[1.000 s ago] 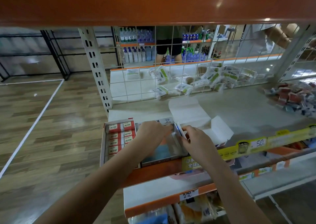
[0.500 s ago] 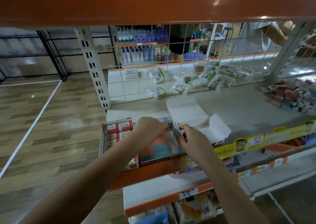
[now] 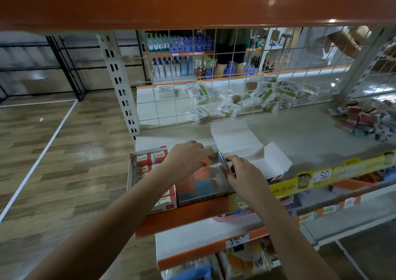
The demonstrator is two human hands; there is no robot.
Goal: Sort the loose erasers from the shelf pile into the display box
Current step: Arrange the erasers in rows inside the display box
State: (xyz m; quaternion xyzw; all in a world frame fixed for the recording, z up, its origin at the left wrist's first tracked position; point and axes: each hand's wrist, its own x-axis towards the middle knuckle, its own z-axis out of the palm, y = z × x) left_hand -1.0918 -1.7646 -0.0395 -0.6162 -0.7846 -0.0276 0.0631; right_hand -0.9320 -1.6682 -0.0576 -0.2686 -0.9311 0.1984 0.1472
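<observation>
Your left hand [image 3: 188,158] reaches with curled fingers into the grey display box [image 3: 201,185] at the shelf's [image 3: 300,142] front edge, its grip hidden, your right hand [image 3: 242,172] pinches the box's right wall, and the loose erasers [image 3: 364,119] lie piled far right.

Behind a white wire grid [image 3: 216,91], green-and-white packets [image 3: 265,95] scattered on a white shelf. Farther back, rows of clear and blue bottles [image 3: 171,65] on an orange-edged rack. Someone's legs in dark shorts [image 3: 230,55] next to the bottles. At left, a wood-look floor [image 3: 53,151] with a white line [image 3: 40,157]. At front right, a yellow price strip [image 3: 321,177] reading 50. Below, orange packets [image 3: 244,260] on a lower shelf.
</observation>
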